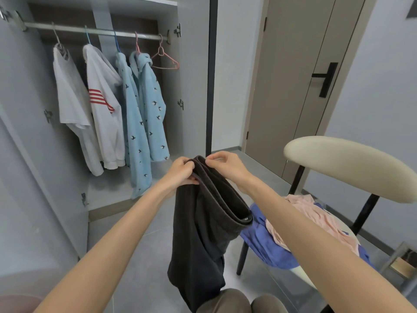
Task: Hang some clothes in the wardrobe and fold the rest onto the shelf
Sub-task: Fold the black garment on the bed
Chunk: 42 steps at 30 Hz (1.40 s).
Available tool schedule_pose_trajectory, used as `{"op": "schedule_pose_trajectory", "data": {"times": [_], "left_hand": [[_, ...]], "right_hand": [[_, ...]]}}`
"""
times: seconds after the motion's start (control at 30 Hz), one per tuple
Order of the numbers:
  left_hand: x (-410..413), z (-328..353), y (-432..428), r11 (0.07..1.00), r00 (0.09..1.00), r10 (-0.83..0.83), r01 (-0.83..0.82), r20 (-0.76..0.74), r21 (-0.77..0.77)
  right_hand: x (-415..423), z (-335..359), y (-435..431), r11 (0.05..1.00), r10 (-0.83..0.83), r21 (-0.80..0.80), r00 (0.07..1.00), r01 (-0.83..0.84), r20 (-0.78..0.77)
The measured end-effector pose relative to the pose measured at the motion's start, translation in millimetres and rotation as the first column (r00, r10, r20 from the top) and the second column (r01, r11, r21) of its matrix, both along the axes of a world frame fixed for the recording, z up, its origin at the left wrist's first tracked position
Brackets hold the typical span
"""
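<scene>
Soft, even, cool light fills the room, with no glare. Shade deepens inside the wardrobe (173, 91) up and left of the left hand (180, 171) and right hand (225, 164). The dark garment (198, 233) they hold shows little detail. The wide lens bows the rail (94, 30) above-left and stretches the forearms (108, 245) toward the lower corners, where sharpness softens.

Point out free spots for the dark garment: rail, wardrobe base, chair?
Rail: one empty pink hanger between the blue shirts and the wardrobe wall. Wardrobe base under the hung shirts is bare. Grey floor between wardrobe and chair is open. Chair seat is crowded with a blue garment and a pink garment.
</scene>
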<state>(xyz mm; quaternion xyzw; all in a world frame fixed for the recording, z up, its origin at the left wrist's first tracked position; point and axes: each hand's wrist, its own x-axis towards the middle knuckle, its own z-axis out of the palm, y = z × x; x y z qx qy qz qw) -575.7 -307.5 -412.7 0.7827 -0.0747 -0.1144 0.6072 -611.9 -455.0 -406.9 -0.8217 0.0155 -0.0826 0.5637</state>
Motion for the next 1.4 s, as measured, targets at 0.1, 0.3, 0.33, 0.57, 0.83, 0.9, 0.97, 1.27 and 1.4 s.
{"op": "schedule_pose_trajectory", "data": {"times": [0.1,0.3,0.33,0.57,0.83,0.9,0.97,1.27,1.4], "left_hand": [[4.5,-1.6,9.3,0.988,0.993,0.108,-0.112,-0.043,-0.107],[1.8,19.2,20.4,0.934,0.982,0.171,-0.188,-0.08,-0.303],[1.5,23.2,21.8,0.938,0.986,0.155,-0.168,-0.067,-0.305],[8.2,30.2,43.0,0.873,0.935,0.352,-0.314,0.036,-0.374],[2.0,11.6,43.8,0.859,0.906,0.305,-0.395,-0.295,-0.326],[0.4,5.4,40.5,0.846,0.904,0.291,-0.396,-0.315,-0.356],[-1.1,10.5,37.2,0.878,0.927,0.245,-0.336,-0.285,-0.34],[-22.9,57.2,-5.0,0.971,0.966,-0.214,0.194,-0.143,-0.139],[-38.5,72.0,-47.4,0.943,0.948,-0.292,0.263,-0.127,-0.202]], "right_hand": [[-5.3,-2.9,-7.7,0.957,0.178,-0.243,0.983,-0.162,0.047],[-1.1,-32.7,-30.7,0.618,0.076,-0.747,0.965,-0.245,-0.253],[-1.3,-34.0,-29.7,0.659,0.059,-0.72,0.97,-0.217,-0.238],[7.3,54.3,-18.8,0.41,0.065,-0.885,0.961,0.22,0.269],[17.9,57.2,-14.5,0.259,0.043,-0.966,0.999,-0.025,-0.014],[21.3,50.2,-20.1,0.199,0.054,-0.979,0.996,0.053,0.065],[24.1,44.8,-28.7,0.18,0.034,-0.981,0.996,0.077,0.084],[12.9,58.2,-94.6,0.365,-0.097,-0.876,0.948,0.316,0.302],[-11.0,71.3,-137.4,0.465,-0.152,-0.794,0.918,0.393,0.365]]}}
